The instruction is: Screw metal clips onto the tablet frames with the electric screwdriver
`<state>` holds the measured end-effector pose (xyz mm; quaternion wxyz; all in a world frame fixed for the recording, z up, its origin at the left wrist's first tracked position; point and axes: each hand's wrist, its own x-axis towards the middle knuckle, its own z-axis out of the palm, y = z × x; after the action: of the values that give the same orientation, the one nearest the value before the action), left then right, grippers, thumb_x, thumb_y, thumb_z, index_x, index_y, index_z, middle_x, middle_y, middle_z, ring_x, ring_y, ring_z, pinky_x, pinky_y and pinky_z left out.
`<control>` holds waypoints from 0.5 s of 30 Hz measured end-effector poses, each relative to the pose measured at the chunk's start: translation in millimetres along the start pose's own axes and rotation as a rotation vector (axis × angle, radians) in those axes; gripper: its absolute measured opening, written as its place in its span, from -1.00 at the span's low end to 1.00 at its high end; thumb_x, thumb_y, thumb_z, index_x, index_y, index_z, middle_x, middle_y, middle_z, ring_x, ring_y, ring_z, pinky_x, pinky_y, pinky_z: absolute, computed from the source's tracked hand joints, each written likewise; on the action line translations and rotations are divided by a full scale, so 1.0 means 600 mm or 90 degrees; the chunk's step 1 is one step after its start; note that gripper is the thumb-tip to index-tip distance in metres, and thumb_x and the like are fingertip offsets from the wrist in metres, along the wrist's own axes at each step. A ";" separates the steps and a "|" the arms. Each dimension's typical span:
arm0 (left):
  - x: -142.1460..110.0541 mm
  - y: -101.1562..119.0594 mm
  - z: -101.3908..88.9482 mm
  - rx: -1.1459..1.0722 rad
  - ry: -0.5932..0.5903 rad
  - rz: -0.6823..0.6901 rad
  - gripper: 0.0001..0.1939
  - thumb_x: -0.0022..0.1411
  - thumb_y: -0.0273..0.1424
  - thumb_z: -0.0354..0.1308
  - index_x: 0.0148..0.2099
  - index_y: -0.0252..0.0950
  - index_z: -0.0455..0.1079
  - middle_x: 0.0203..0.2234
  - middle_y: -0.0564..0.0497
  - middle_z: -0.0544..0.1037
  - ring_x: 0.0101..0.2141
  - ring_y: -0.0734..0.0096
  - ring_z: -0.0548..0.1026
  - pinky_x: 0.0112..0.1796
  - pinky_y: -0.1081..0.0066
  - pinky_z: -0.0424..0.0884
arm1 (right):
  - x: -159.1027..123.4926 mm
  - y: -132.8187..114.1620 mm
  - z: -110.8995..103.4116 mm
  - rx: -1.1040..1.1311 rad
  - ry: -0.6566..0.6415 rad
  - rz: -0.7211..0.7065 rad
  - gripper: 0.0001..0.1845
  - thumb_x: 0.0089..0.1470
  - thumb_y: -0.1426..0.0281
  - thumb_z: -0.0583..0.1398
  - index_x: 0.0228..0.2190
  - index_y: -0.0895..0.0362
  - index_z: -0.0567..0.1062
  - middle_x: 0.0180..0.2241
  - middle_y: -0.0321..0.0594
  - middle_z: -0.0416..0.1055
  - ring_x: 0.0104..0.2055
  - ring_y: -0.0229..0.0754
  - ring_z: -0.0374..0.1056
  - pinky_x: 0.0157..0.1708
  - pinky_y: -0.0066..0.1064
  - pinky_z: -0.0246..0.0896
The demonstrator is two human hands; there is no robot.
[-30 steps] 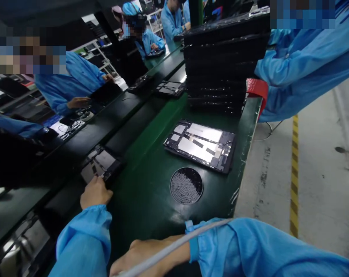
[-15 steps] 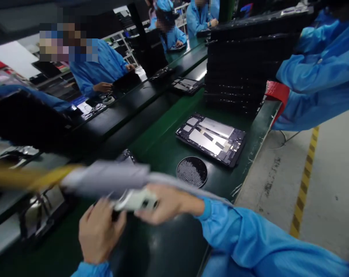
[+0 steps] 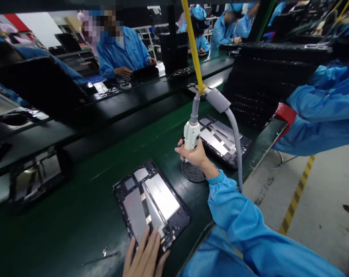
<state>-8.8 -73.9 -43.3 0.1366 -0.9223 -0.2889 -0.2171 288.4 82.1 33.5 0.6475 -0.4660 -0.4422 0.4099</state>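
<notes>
White electric screwdriver (image 3: 192, 132) gripped, the right hand (image 3: 196, 154) partly hides a round tray (image 3: 193, 173), contents unclear, at five o'clock; cropped left hand (image 3: 143, 257) lies open-fingered on a tablet (image 3: 151, 204).

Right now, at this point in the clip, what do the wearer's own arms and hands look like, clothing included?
The left hand and right hand are both bare, without gloves. The right sleeve is long, loose, creased and bright blue, gathered at the wrist into a narrow cuff of the same blue. The left sleeve is out of frame.
</notes>
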 end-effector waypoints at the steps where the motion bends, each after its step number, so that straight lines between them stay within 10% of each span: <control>1: 0.000 0.004 0.005 -0.011 -0.007 -0.003 -0.33 0.22 -0.47 0.16 0.34 -0.44 0.07 0.03 -0.19 0.50 0.22 0.16 0.23 0.32 0.15 -0.08 | 0.000 0.002 0.002 -0.009 -0.002 0.004 -0.77 -0.24 0.37 0.30 -0.47 0.13 0.37 -0.76 -0.50 0.25 -0.74 -0.34 0.22 -0.68 -0.46 0.19; 9: 0.022 0.018 0.013 -0.078 0.015 -0.051 -0.33 0.21 -0.51 0.16 0.33 -0.40 0.08 0.04 -0.18 0.50 0.15 0.12 0.35 0.31 0.08 -0.06 | 0.002 0.015 0.006 -0.044 0.004 0.005 -0.78 -0.24 0.39 0.30 -0.46 0.16 0.41 -0.76 -0.48 0.27 -0.74 -0.33 0.23 -0.69 -0.47 0.17; 15: 0.000 0.003 0.001 -0.159 0.078 -0.114 -0.24 0.16 -0.65 0.05 0.34 -0.03 0.06 -0.25 0.07 0.65 -0.17 0.23 0.61 0.03 0.18 0.50 | -0.003 0.012 0.004 -0.059 -0.004 0.001 -0.78 -0.23 0.38 0.29 -0.45 0.16 0.42 -0.76 -0.48 0.28 -0.75 -0.32 0.23 -0.69 -0.45 0.19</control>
<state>-7.7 -75.0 -43.8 0.0185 -0.8878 -0.3321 -0.3181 284.7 83.0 26.6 0.6237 -0.4944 -0.4625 0.3907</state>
